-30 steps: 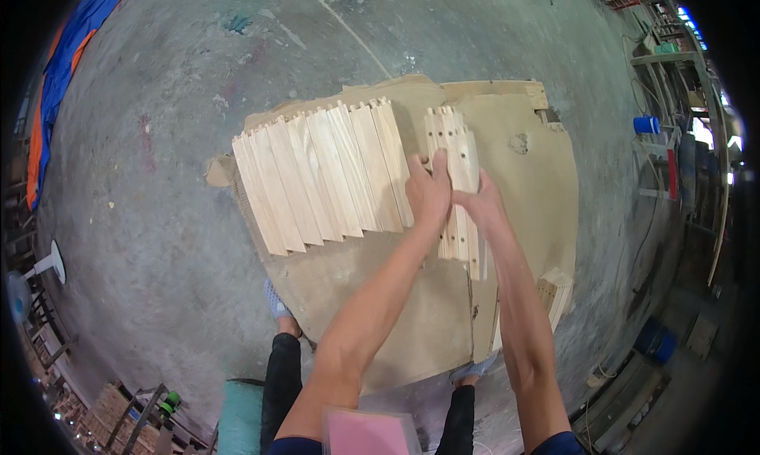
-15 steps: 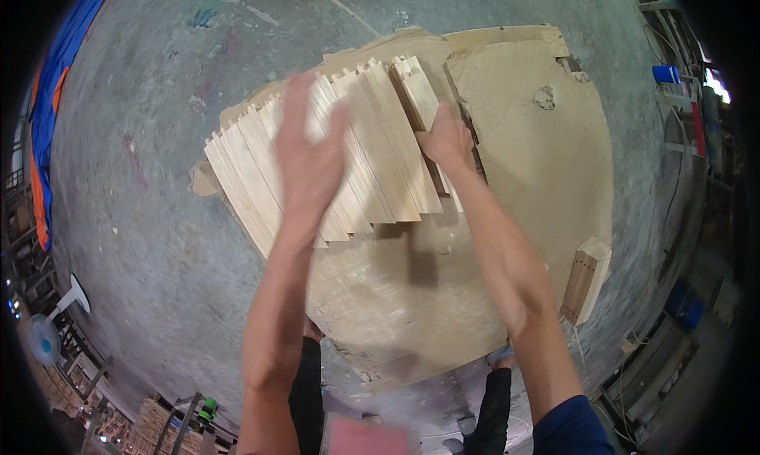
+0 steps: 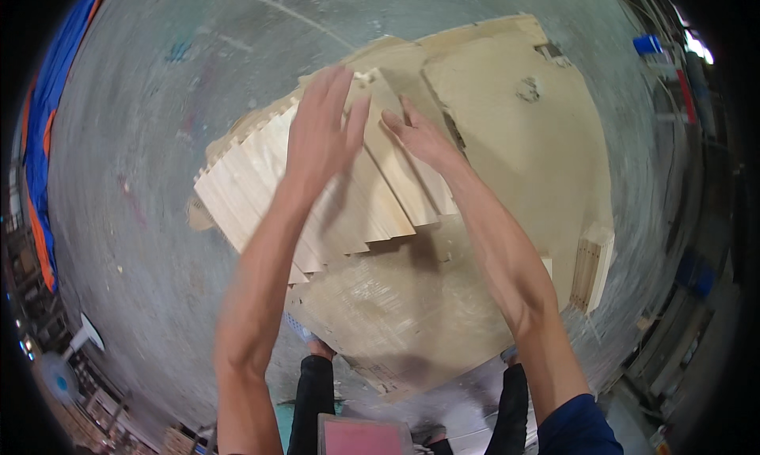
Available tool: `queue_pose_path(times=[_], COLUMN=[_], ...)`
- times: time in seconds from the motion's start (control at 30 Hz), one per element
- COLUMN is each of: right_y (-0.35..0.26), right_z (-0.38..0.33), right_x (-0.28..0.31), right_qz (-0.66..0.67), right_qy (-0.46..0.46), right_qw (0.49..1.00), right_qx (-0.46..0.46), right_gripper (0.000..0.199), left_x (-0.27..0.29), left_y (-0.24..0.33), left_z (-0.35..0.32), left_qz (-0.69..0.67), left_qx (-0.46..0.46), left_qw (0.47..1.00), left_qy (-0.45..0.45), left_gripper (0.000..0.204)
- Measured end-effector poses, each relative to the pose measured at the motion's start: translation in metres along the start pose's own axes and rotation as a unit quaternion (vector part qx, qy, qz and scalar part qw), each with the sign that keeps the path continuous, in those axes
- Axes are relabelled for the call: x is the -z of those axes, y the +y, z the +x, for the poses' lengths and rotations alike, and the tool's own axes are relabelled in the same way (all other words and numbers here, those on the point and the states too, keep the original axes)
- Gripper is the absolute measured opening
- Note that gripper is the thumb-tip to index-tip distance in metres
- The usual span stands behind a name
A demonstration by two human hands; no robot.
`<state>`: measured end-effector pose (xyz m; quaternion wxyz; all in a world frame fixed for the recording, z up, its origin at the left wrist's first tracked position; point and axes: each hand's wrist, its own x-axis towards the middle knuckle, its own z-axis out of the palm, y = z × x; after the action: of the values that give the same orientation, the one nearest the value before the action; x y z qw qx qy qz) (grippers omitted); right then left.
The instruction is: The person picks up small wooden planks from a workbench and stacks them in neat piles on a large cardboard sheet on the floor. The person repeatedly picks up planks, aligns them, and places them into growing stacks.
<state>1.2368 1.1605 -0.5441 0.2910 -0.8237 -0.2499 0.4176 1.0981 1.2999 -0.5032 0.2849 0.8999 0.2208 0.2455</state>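
Note:
Pale wooden slats (image 3: 253,174) with notched ends lie side by side in a slanting row on a flattened cardboard sheet (image 3: 522,154). My left hand (image 3: 323,134) is over the middle of the row, its fingers stretched out and slightly blurred; whether it touches the wood I cannot tell. At the right end of the row, my right hand (image 3: 423,140) has its thumb and fingers apart, with nothing held. It is over or against the outermost slats, and contact is unclear. Both hands hide parts of the slats' far ends.
A short bundle of wooden pieces (image 3: 590,267) stands at the cardboard's right edge. Grey concrete floor (image 3: 150,241) surrounds the sheet. A blue and orange tarp (image 3: 47,154) runs along the far left, and a fan (image 3: 59,378) stands at lower left. My feet are at the cardboard's near edge.
My right hand has let go of the rightmost slat and opened. That slat, apart from the row before, is now closer to the others. My left hand has shifted right; the view has moved slightly.

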Motion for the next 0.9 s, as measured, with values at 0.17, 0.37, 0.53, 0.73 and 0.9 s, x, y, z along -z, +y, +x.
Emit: queue_pose_path(times=[0.17,0.37,0.53,0.73,0.9], right_y=[0.069,0.138,0.106,0.101,0.092], right_z=[-0.052,-0.102,-0.081,-0.085,-0.095], right_x=[-0.009,-0.092,-0.105,-0.103,-0.115], right_qz=[0.153,0.402,0.528,0.536,0.593], right_qy=[0.230,0.368,0.449,0.397,0.364], right_qw=[0.960,0.833,0.714,0.740,0.714], right_qx=[-0.051,-0.094,-0.100,-0.092,-0.078], right_gripper=[0.069,0.059,0.051,0.058,0.066], left_x=[-0.062,-0.106,-0.103,-0.096,-0.079], left_y=[-0.031,-0.049,-0.049,-0.050,-0.062], left_z=[0.098,0.102,0.108,0.111,0.114], left_qz=[0.146,0.117,0.071,0.075,0.042], left_qx=[0.129,0.160,0.216,0.186,0.228], left_qw=[0.938,0.911,0.909,0.920,0.921], left_qy=[-0.287,-0.361,-0.349,-0.336,-0.314], left_gripper=[0.061,0.063,0.064,0.070,0.078])
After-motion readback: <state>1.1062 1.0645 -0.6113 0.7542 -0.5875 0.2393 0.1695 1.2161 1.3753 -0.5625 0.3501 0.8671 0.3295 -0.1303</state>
